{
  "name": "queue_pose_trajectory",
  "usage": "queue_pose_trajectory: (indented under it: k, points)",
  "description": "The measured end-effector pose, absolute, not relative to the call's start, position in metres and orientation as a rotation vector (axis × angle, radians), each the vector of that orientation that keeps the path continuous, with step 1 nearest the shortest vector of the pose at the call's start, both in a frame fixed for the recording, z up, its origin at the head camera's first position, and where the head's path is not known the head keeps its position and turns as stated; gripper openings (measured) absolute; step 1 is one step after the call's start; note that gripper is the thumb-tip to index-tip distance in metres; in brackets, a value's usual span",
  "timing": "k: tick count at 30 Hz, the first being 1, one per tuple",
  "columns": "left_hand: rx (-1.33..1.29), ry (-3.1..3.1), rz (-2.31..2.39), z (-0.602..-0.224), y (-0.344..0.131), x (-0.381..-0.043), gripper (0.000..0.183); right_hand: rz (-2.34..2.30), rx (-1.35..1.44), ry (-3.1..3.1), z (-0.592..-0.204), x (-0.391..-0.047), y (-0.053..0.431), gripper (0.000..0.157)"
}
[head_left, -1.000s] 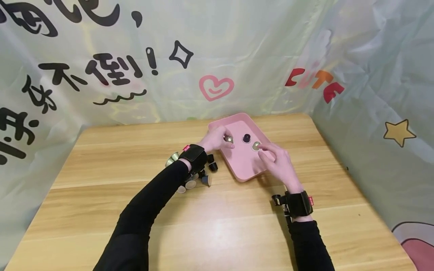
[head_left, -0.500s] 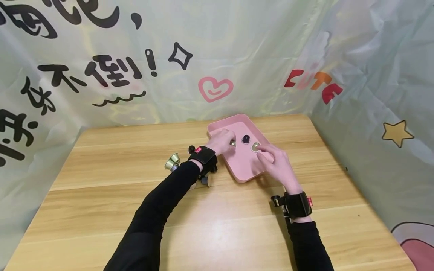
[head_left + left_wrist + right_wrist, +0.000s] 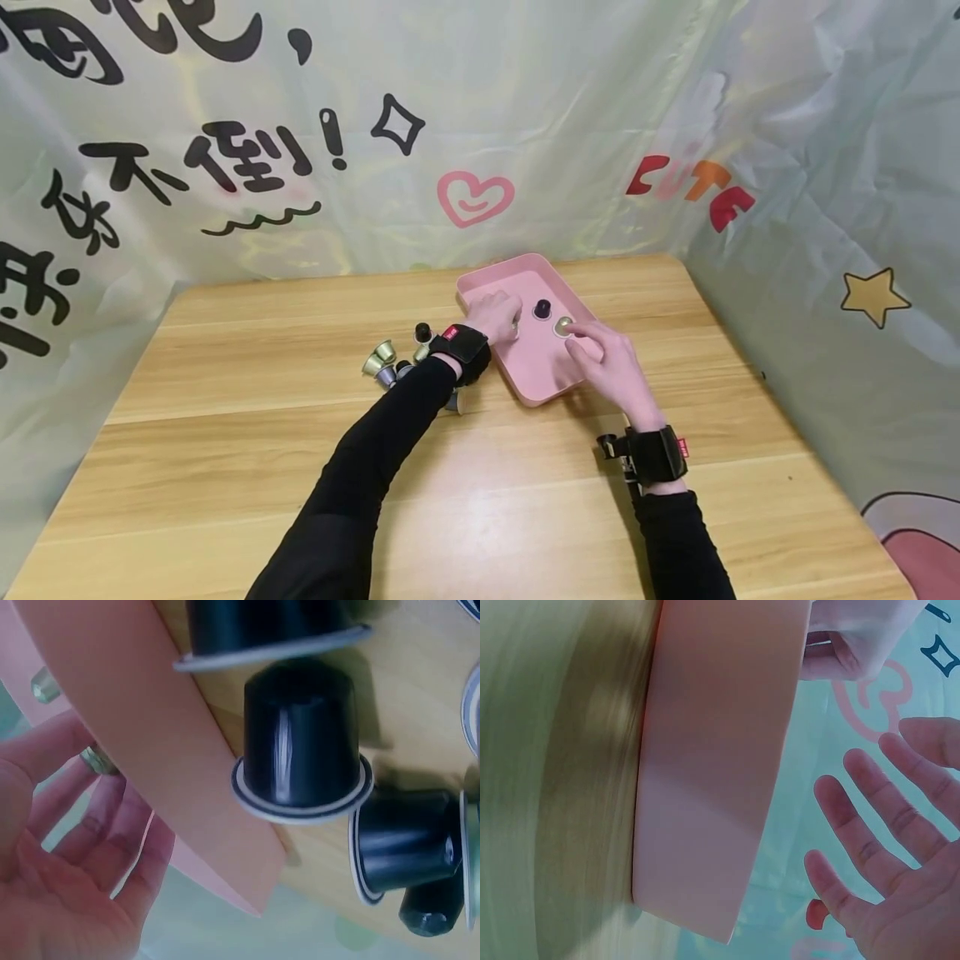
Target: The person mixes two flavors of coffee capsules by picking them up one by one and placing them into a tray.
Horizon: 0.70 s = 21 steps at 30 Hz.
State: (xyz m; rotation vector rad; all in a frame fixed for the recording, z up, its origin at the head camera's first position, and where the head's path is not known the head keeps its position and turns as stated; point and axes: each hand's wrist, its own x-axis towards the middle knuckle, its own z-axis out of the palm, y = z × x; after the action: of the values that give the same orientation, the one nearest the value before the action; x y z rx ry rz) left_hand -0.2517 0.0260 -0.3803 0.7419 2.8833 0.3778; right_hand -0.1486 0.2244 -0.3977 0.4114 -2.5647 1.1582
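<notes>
Inside the pink tray [image 3: 536, 390], my left hand [image 3: 492, 317] pinches a pale gold coffee capsule [image 3: 97, 760] between thumb and fingertips. In the head view that hand covers most of it. A black coffee capsule [image 3: 542, 308] stands upright in the tray, just right of the left hand. Beside it is another gold coffee capsule [image 3: 563, 325]. My right hand [image 3: 611, 362] hovers over the tray's right side, its index fingertip close to this second gold capsule. The right wrist view shows the right hand's fingers [image 3: 859, 825] spread and loosely bent, holding nothing.
Left of the tray, loose capsules lie clustered on the wooden table [image 3: 225, 433], partly under the left forearm: gold ones [image 3: 378, 358], black ones [image 3: 300, 735] and a grey-blue one [image 3: 386, 377]. A printed curtain [image 3: 570, 125] hangs behind the table.
My left hand has moved right and slightly toward me inside the tray, with the gold capsule in its fingers. More of the loose capsules now shows left of the wrist. The right hand has barely moved.
</notes>
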Motion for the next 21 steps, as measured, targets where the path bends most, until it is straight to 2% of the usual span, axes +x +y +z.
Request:
queue_pose_trajectory:
  k: [6, 21]
  points:
    - [0.702, 2.939, 0.330, -0.387, 0.031, -0.256, 0.004, 1.153, 0.421, -2.554, -0.398, -0.149, 0.224, 0.025]
    - [0.649, 2.958, 0.279, -0.394, 0.032, -0.255, 0.012, 1.150, 0.423, -2.551, -0.399, -0.149, 0.223, 0.025]
